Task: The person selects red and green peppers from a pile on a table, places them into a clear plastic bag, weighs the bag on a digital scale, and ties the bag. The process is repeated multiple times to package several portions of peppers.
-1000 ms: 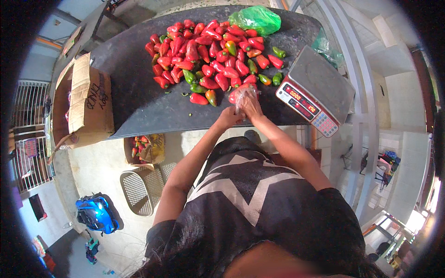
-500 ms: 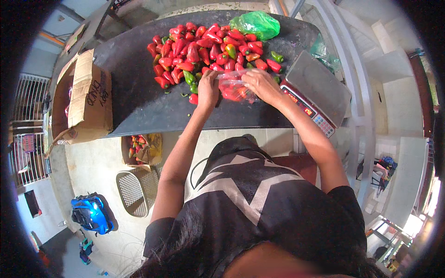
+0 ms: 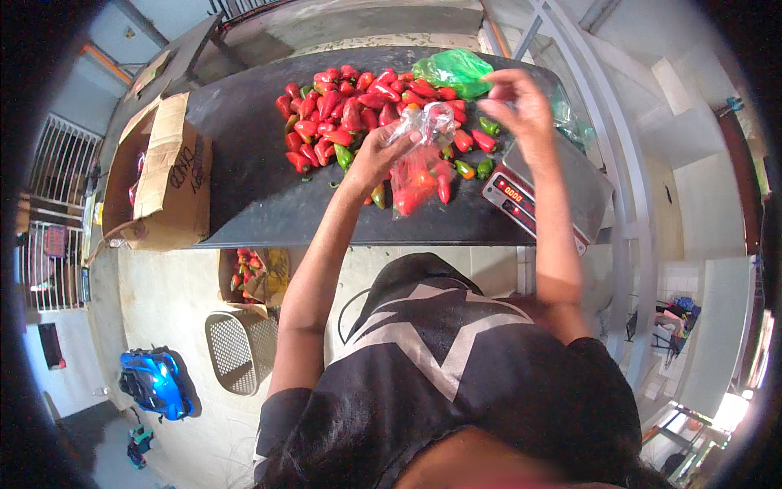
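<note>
One open cardboard box [image 3: 183, 196] was positioned at the left of the frame, at the left end of a black table [image 3: 244, 155]. A blue-and-black object [image 3: 156, 383] was located on the floor at lower left. To its right, a perforated beige basket [image 3: 265, 346] was placed just below a smaller box [image 3: 274, 285] in which red peppers were contained. At upper centre, a pile of peppers [image 3: 350, 106], mostly red with some green, was spread over the table. The left hand [image 3: 387, 151] was extended to the centre, its thumb and fingers pinched together on the gathered upper part of a clear plastic bag [image 3: 415, 179]. Red peppers were enclosed in the bag, which was suspended below that grip; whether the tabletop was touched by it cannot be told. A crumpled green bag [image 3: 456, 72] was laid at upper centre-right. The right hand [image 3: 521, 102] was raised beside it, fingers curved and thumb held apart. At right, a digital scale [image 3: 511, 196] was partly covered by the right forearm.
</note>
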Available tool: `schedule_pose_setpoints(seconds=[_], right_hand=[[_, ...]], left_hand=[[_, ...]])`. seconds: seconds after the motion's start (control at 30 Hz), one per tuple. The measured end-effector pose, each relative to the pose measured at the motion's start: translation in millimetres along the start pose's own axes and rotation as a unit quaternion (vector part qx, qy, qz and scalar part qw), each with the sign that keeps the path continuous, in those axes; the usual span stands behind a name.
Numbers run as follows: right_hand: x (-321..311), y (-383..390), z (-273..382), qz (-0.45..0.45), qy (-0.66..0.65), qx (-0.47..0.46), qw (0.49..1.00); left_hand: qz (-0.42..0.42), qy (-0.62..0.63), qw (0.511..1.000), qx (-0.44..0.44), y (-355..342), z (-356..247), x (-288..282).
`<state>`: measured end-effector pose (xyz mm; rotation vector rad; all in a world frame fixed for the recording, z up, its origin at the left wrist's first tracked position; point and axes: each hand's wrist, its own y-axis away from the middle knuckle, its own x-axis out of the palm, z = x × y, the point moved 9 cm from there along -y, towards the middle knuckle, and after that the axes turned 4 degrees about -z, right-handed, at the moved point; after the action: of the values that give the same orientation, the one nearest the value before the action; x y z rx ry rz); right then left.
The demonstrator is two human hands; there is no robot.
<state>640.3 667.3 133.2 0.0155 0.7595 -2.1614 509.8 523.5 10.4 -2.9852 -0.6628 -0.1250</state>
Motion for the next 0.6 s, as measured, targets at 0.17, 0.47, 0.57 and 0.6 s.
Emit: schedule_pose_setpoints(seconds=[0.17,0.47,0.57,0.6], right_hand=[[75,75,-71,0.237,0.054,0.189,0.952],[126,96,-107,0.165,-0.146,0.231,0.948],[118,86,-70,0.169,0.047,0.020,0.984],[127,87,-54,0.213,0.130,-0.076,0.965]], left_hand=[[0.020,-0.057,0.998,0.007,9,-25,29],[0.022,0.147,0.974,0.170,31,-132,-9],[0.030,-0.006,0.992,0.124,32,-97,-22],[0.083,-0.146,0.985,0.028,33,-63,-14]])
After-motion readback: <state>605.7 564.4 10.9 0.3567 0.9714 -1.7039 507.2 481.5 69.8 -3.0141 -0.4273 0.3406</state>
